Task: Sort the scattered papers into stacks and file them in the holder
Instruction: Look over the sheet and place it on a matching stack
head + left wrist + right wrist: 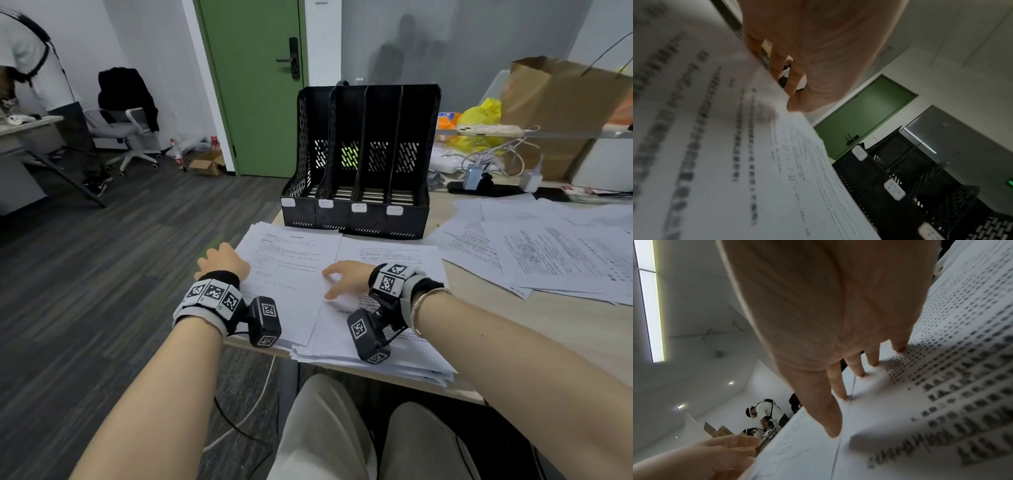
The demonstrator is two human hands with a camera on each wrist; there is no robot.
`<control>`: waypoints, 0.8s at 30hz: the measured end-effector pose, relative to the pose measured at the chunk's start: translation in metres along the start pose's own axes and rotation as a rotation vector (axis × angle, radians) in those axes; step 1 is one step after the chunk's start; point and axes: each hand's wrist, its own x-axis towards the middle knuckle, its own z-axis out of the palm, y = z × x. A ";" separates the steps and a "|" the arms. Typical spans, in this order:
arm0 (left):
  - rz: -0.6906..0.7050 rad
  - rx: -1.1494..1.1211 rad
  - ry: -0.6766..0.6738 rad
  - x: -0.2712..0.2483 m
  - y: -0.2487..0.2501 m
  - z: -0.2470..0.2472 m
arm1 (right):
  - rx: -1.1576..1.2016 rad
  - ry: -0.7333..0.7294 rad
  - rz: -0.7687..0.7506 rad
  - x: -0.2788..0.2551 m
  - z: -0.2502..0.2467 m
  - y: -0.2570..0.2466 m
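Two stacks of printed sheets lie side by side at the table's near corner. My left hand [222,262] [807,65] is at the left edge of the left stack [291,274] [725,146]. Its fingers hook over that edge, tips hidden below the sheets, with the thumb against the edge. My right hand [344,279] [835,386] rests with spread, straight fingertips on the right stack [387,253] [941,386], near the seam between the stacks. Behind them stands the black four-slot file holder [363,154] [900,178], labelled and holding nothing. More loose sheets [555,253] lie scattered to the right.
Behind the loose sheets are a brown paper bag [561,99], yellow bags [479,116] and cables [493,161]. The table's left edge [250,277] drops to the floor beside my left hand. Another person [30,68] and an office chair [130,130] are far left, by a green door [253,85].
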 end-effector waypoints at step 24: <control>0.403 0.174 -0.335 -0.060 0.069 0.024 | 0.160 0.256 0.220 -0.078 -0.029 0.079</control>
